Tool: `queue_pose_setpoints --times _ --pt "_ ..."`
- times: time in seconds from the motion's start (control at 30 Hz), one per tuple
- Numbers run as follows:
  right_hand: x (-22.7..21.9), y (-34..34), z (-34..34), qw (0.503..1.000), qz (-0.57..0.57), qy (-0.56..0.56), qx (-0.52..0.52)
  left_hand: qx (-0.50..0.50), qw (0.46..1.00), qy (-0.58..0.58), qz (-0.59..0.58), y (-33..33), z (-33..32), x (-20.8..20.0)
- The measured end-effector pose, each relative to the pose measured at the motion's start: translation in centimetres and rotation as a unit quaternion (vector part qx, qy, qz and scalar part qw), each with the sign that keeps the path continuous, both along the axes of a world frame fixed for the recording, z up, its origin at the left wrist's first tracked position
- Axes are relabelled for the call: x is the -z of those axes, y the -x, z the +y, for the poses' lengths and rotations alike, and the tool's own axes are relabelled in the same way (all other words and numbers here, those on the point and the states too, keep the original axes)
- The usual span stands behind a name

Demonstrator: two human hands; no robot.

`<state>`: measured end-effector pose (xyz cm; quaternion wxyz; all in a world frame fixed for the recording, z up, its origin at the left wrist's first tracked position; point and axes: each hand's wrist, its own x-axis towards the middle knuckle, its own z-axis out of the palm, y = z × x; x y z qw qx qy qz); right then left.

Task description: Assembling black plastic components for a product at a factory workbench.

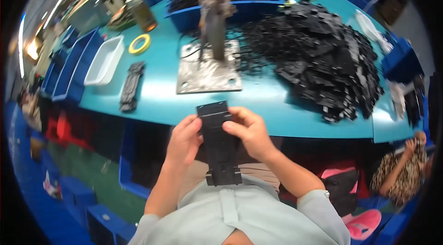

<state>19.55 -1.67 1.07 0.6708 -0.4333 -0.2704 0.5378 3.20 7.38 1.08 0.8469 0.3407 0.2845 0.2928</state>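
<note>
A long black plastic part (218, 145) with a wider, notched lower end is held upright in front of my body, over the table's near edge. My left hand (185, 139) pinches its left side near the top. On the opposite side, my right hand (249, 130) grips it with the thumb on its face. Just beyond the part, a metal base plate (189, 76) carries an upright fixture (215, 23), whose top is blurred. A similar black part, or a small stack of them (132, 86), lies on the table to the left.
A big heap of black plastic parts (323, 55) covers the table's right side. Behind the fixture stands a blue bin (249, 8) of small black pieces. Leftward are a yellow tape roll (139, 43), a white tray (105, 61) and blue bins (78, 67). Another person (400, 171) sits at far right.
</note>
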Motion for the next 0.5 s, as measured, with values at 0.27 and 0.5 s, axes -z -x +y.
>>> queue_pose_setpoints --times 0.27,0.5 --pt "-1.2 -0.9 2.9 0.997 -0.007 0.059 -0.056 -0.064 0.996 0.051 -0.043 -0.6 2.2 1.8" --pt "-1.4 -3.0 5.5 0.993 -0.03 0.084 -0.081 -0.066 0.996 0.043 -0.038 -2.2 5.2 2.3"
